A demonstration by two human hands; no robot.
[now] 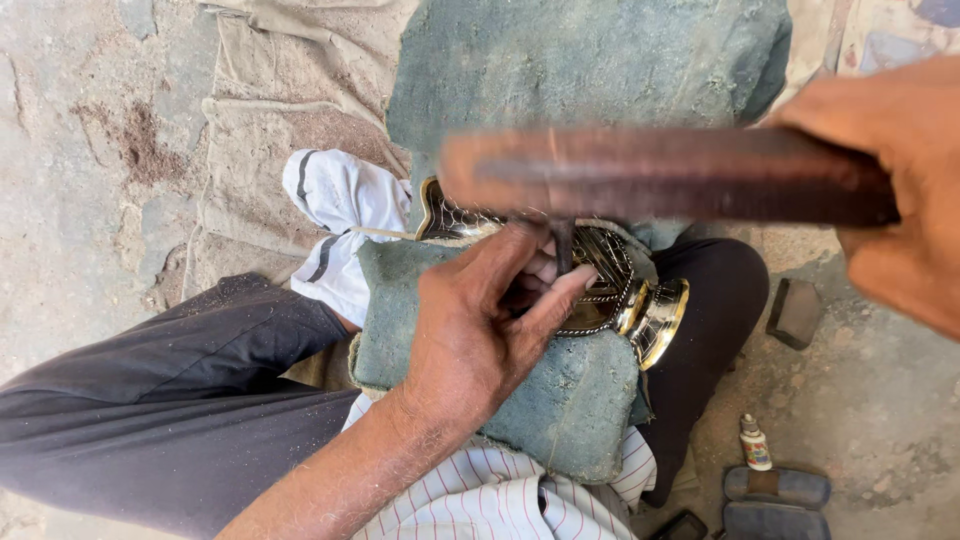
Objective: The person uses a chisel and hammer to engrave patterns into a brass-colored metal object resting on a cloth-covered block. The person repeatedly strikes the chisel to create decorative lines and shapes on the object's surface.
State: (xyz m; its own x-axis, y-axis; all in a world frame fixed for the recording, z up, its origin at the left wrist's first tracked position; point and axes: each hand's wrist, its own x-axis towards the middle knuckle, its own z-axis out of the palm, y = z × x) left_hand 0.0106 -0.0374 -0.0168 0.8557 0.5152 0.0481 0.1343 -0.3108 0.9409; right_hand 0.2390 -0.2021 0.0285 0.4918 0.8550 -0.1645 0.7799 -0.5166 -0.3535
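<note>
Left hand [490,320] lies across a green-grey cushion [570,400] on the lap, fingers closed around a thin dark punch [563,245] held upright, its tip on the patterned face of a brass vessel [620,285]. The vessel lies on its side, nested between this cushion and a larger cushion [590,70] beyond it; its polished flared foot [665,318] points right.

Right hand [895,190] is clenched on the handle end of a brown wooden mallet [650,175], which sits just above the punch head. Mallet is motion-blurred, so whether it touches the punch at this instant cannot be told.

Judgement on technique: the punch should stay square to the metal surface, fingertips braced against the vessel so the tip does not skid off the line of the pattern. Blows look best kept short and even. The curved brass can roll, so the padding must hold it firmly. The thumb lies near the striking path, a risk if the mallet glances.

Surroundings: person sits on rough, dusty concrete ground [80,150], legs in dark trousers [180,390], white sock [340,215] visible, striped shirt [500,500] at bottom. A beige cloth [270,110] lies spread to the upper left. At lower right: a small white tube [755,445], two dark blue-grey pads [775,500], and a small dark block [795,312].
</note>
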